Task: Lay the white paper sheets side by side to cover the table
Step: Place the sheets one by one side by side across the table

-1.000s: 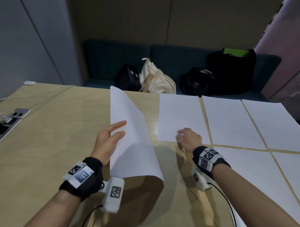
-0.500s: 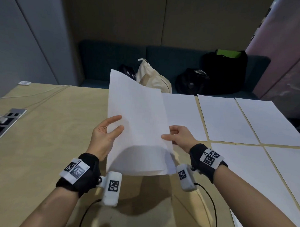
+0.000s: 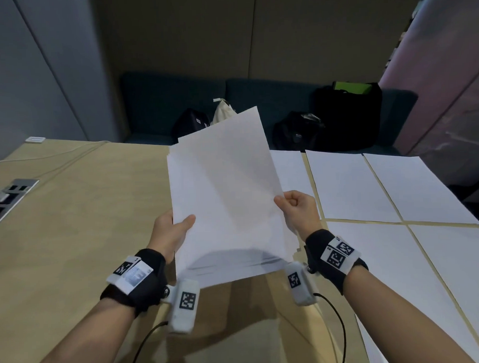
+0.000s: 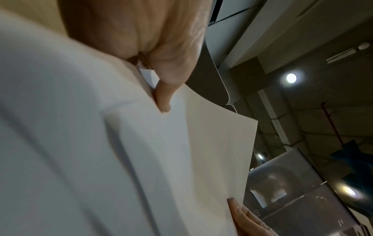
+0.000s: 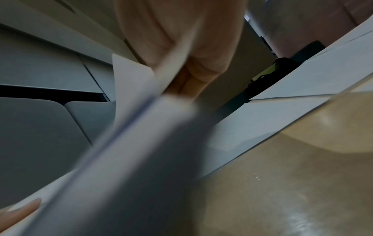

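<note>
I hold a stack of white paper sheets (image 3: 225, 198) tilted up above the wooden table (image 3: 71, 214). My left hand (image 3: 172, 227) grips the stack's left edge, thumb on top. At the right edge my right hand (image 3: 296, 206) pinches the top sheet, which is fanned slightly off the ones below. The left wrist view shows my thumb (image 4: 163, 99) pressed on the paper (image 4: 141, 159). In the right wrist view the sheets (image 5: 141, 159) are blurred, with my curled right fingers (image 5: 191, 83) pinching them. Several white sheets (image 3: 350, 188) lie flat side by side on the table's right half.
A dark blue bench (image 3: 257, 99) behind the table holds black bags (image 3: 347, 115) and a cream cloth bag (image 3: 222, 111). A power socket panel (image 3: 8, 197) and a white cable (image 3: 55, 158) sit at the table's far left. Bare wood lies left of the stack.
My right hand left the sheet lying on the table and took the stack's right edge. The stack turned from edge-on to face me and rose, held now in both hands.
</note>
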Available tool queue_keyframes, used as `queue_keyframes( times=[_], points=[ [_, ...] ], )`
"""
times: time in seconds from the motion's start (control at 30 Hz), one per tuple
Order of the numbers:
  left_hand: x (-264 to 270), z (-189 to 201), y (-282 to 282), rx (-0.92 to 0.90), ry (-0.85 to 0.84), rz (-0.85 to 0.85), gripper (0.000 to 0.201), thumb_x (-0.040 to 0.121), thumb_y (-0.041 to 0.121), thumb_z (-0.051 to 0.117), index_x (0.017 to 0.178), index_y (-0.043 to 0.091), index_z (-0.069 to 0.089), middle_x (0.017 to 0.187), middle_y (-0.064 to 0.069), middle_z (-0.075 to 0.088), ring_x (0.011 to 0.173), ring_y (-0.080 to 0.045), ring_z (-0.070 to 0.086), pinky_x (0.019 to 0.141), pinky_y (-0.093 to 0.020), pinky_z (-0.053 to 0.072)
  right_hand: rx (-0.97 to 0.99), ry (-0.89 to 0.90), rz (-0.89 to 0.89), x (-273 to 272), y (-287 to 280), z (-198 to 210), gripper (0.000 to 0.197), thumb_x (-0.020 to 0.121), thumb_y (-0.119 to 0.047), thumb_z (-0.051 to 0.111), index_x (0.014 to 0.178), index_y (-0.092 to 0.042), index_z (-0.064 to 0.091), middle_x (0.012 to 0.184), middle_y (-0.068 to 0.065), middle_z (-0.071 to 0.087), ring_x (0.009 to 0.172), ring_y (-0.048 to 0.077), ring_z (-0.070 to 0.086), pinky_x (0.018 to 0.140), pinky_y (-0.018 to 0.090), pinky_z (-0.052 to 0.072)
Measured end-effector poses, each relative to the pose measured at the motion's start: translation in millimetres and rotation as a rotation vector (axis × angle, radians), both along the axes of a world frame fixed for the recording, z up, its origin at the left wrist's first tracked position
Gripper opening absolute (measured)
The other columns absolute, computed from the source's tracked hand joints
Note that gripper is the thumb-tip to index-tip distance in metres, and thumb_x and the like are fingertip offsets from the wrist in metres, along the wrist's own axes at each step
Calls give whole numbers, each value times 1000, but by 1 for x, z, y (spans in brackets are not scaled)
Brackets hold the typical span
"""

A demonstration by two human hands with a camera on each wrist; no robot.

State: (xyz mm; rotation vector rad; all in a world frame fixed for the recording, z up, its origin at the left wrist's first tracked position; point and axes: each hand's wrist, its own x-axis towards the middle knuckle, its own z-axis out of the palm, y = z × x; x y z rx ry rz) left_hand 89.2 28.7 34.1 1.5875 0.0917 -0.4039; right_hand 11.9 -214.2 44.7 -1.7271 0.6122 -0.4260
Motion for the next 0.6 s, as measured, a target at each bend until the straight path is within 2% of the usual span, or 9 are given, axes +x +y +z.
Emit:
queue_keyframes(
  times=[0.07,0.2,0.27,0.33,0.37,0.47,0.5,0.57,0.6],
  points=[
    [-6,0,-4,-22,7,11,28,90,2,55,117,-3,56,116,-15,62,100,-27,60,89,-34,44,-1,10,13,-8,-4,2,24,90,-9,59,67,-16,59,51,-13,61,46,-2,54,56,15,45],
    [-23,3,-12,-63,14,67,29,91,5,54,120,-1,55,116,-12,61,105,-26,59,92,-34,44,-68,59,-2,-29,-10,5,19,95,-18,51,83,-6,60,71,4,57,63,14,51,62,24,42],
    [-28,0,-9,-76,0,135,30,91,6,55,120,-1,56,118,-12,62,108,-28,60,98,-39,45,-64,81,-58,-41,-15,3,20,96,-19,47,84,-7,55,68,4,51,56,12,47,53,22,39],
    [-33,-3,-1,-81,-27,225,25,90,8,56,115,3,59,121,-13,63,109,-29,61,102,-45,45,-17,125,-92,-57,-22,0,23,97,-20,43,76,-12,48,62,4,45,41,7,43,42,19,35],
    [-36,-4,4,-73,-57,276,23,90,9,57,112,5,60,121,-13,63,108,-28,61,102,-44,45,-12,160,-92,-65,-24,-3,26,97,-20,42,72,-15,45,59,4,43,39,8,42,41,20,34],
    [-46,-3,16,-41,-178,456,25,90,10,56,112,-1,60,113,-8,62,99,-20,58,93,-29,44,-88,286,-61,-92,-26,-16,29,96,-21,43,67,-16,41,61,2,44,52,16,40,50,26,33],
    [-48,-3,20,-43,-216,518,21,90,9,56,108,-1,62,106,-7,62,96,-19,57,88,-26,44,-129,325,-54,-101,-24,-20,30,96,-22,44,67,-16,41,63,1,45,55,16,41,51,26,33],
    [-52,-2,25,-75,-254,610,7,89,9,57,87,12,63,89,1,63,85,-14,58,82,-24,44,-185,379,-39,-118,-20,-28,31,94,-22,46,65,-15,40,63,0,45,57,14,41,53,25,33],
    [-53,-3,28,-91,-260,652,13,88,9,57,79,19,59,83,6,60,78,-10,58,79,-23,44,-214,412,-21,-126,-18,-32,31,93,-22,46,64,-14,39,63,0,45,58,15,41,53,25,32]
  ],
)
